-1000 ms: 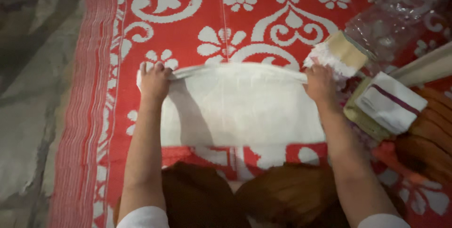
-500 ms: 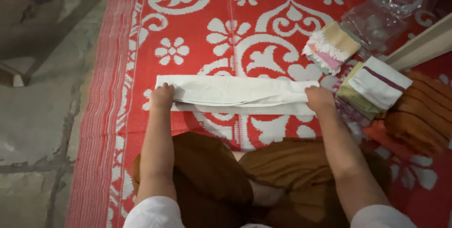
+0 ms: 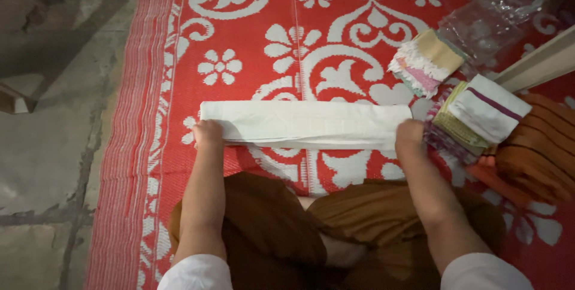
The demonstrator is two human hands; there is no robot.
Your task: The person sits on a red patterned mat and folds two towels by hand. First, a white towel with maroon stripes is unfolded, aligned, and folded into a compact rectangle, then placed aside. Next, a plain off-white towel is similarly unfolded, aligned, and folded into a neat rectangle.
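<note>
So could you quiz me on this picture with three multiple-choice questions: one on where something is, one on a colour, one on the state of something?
1. Where are the hands? A on the two ends of the white cloth; B on the plastic bag; C in the lap.
2. What colour is the mat? A blue and yellow; B red and white; C green.
3. How is the white cloth? A crumpled; B folded into a long strip; C hanging.

Answers: A, the left hand and right hand press the ends of the white cloth; B, the mat shows white flowers on red; B, it lies flat and narrow.

A clear crumpled plastic bag point(image 3: 491, 23) lies top right.
</note>
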